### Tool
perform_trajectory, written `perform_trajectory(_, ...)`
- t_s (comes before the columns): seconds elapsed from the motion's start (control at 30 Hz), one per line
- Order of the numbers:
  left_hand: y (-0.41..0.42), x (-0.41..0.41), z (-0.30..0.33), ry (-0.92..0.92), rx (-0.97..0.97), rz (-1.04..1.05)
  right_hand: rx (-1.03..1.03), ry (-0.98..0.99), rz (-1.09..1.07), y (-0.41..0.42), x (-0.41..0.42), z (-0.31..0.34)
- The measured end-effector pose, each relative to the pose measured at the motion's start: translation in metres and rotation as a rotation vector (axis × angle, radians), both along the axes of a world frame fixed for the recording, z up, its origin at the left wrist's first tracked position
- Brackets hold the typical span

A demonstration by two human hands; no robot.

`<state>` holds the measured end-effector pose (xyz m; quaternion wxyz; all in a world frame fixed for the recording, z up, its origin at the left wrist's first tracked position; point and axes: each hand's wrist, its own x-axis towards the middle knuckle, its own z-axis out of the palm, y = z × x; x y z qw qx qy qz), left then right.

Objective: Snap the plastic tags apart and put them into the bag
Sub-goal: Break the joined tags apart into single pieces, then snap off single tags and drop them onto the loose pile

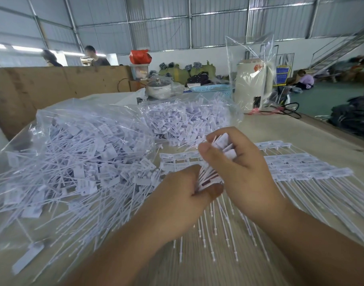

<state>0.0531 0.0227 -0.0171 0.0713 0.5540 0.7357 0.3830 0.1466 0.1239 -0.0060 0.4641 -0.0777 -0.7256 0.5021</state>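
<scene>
Left hand: fingers curled round the near end of a bunch of tags, thumb pinching it
Right hand: gripping the far end of the same bunch, thumb on top
Bunch: held between both hands above the bench, tails hanging near
Bag: clear, left on the bench, heaped with loose tags
Joined strips: flat on the bench, right of the hands

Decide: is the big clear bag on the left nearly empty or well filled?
Well filled: the clear bag bulges with loose white tags, and more spill out of its mouth.
</scene>
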Motion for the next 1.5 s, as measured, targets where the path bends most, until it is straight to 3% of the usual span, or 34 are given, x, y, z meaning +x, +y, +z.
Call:
perform_trajectory(0.17, -0.003, 0.001, 0.002, 0.075, -0.07, 0.026, 0.003, -0.03, -0.024, 0.003, -0.002, -0.005)
perform_trajectory(0.3, -0.014, -0.017, 0.015, -0.057, -0.053, 0.191, -0.287, -0.115, 0.102, 0.006, -0.004, -0.009)
perform_trajectory(0.4, -0.027, -0.041, 0.023, -0.057, -0.024, 0.409, -0.006, -0.35, 0.021, 0.006, 0.001, -0.017)
perform_trajectory(0.57, -0.031, -0.057, 0.03, 0.106, -0.068, 0.648, 0.499, -0.784, 0.055, 0.005, -0.002, -0.034)
perform_trajectory(0.7, -0.037, -0.051, 0.041, 0.293, 0.17, 0.767, 0.833, -0.979, 0.069, 0.004, -0.003, -0.041)
perform_trajectory(0.9, -0.042, -0.042, 0.05, 0.465, 0.358, 0.774, 0.908, -0.994, 0.012, 0.005, -0.004, -0.036)
perform_trajectory(1.03, -0.042, -0.026, 0.05, 0.424, 0.547, 0.668, 0.91, -0.995, -0.02, 0.003, -0.002, -0.031)
perform_trajectory(1.1, -0.038, -0.029, 0.042, 0.238, 0.448, 0.587, 0.897, -0.983, -0.037, 0.003, -0.002, -0.029)
perform_trajectory(1.2, -0.029, -0.049, 0.027, 0.056, 0.004, 0.55, 0.857, -0.933, -0.074, 0.005, -0.004, -0.029)
perform_trajectory(1.3, -0.025, -0.066, 0.015, 0.167, -0.284, 0.623, 0.843, -0.94, -0.078, 0.01, -0.006, -0.033)
perform_trajectory(1.5, -0.023, -0.069, 0.004, 0.386, -0.378, 0.743, 0.852, -0.89, -0.114, 0.013, -0.004, -0.035)
